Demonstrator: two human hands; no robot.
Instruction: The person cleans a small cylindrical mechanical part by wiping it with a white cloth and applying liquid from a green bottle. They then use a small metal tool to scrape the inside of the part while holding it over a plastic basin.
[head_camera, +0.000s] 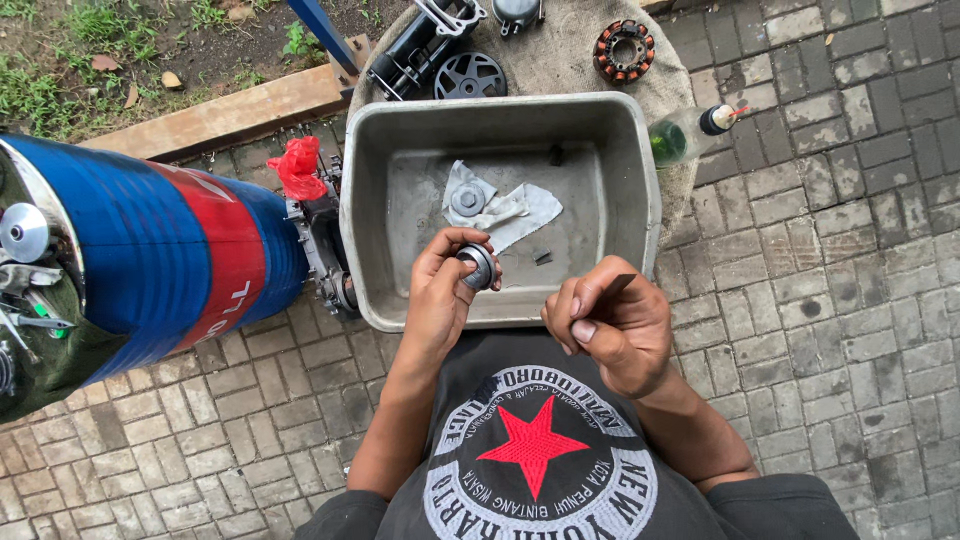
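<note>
My left hand (440, 290) grips a round metal part (478, 266); my right (610, 325) pinches a dark strip (612, 287) over the tray (640, 200), where a washer (467, 199) waits on a rag (520, 210).

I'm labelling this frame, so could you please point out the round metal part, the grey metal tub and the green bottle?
round metal part (478, 266): head view, on its dark rim, held in the left hand.
grey metal tub (625, 170): head view, on its right wall.
green bottle (672, 140): head view, on its green body.

Tray (370, 200) walls and drum (150, 250) flank open middle.
</note>
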